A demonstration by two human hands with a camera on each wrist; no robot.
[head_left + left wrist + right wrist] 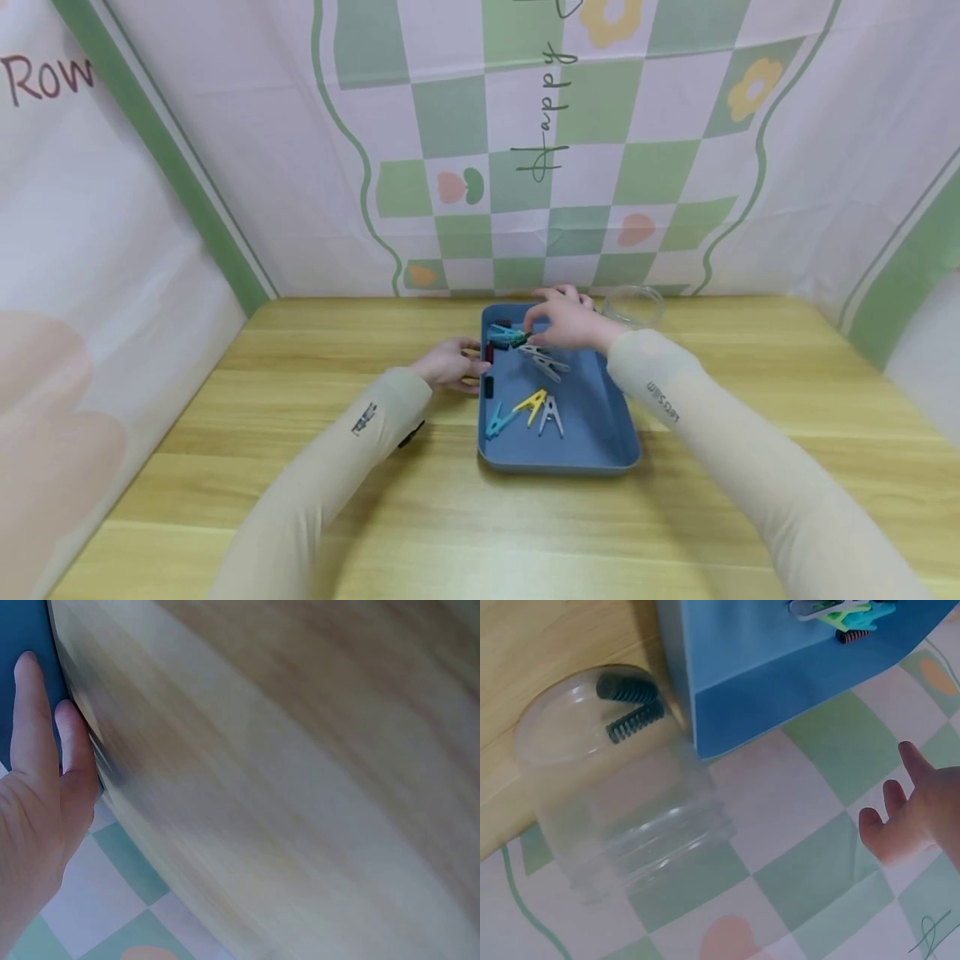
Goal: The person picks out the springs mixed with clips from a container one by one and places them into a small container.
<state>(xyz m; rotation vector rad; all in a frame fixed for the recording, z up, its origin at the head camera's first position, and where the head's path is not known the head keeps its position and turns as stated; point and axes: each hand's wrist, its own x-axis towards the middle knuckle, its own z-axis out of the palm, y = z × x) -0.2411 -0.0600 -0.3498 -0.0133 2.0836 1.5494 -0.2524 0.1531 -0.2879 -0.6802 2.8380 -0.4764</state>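
Observation:
My right hand [567,321] is over the far part of a blue tray [585,433], thumb and forefinger pinching a small dark green ribbed, spring-like piece [520,340]. In the right wrist view only the other fingers [911,776] show, and the pinch is out of sight. Beneath that hand lie a teal clothespin [506,332] and grey clothespins [546,363]. My left hand [447,365] rests against the tray's left wall, its straight fingers [31,712] touching the outside. A dark red piece [489,354] and a black piece [489,387] lie just inside that wall.
Nearer in the tray are a teal clothespin [500,422], a yellow one [532,403] and a grey one [551,415]. A clear jar [622,802] with dark ribbed spring-like pieces [636,721] inside stands right of the tray. A checkered cloth [525,192] hangs behind the wooden table [337,358].

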